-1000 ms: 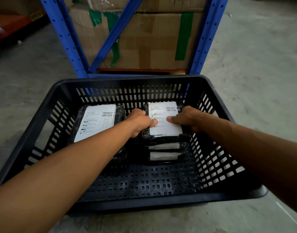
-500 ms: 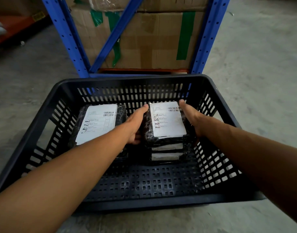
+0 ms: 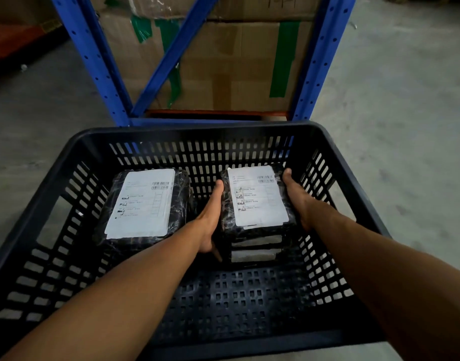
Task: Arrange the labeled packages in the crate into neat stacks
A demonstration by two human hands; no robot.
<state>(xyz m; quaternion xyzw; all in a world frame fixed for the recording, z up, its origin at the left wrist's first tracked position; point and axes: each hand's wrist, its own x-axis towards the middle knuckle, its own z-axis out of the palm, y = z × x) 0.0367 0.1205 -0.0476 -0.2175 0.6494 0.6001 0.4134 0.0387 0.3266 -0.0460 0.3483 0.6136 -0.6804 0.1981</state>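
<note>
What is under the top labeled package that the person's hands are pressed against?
Under the top package the white label edges of two more packages show, stacked on the crate floor. Their tops are covered. The left hand and right hand flank the stack.

Both hands (image 3: 210, 217) moved from label to stack (image 3: 257, 230) sides.

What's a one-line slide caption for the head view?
Both hands, left hand and right hand, flank the right stack of black-wrapped labeled packages inside the black slotted plastic crate.
</note>
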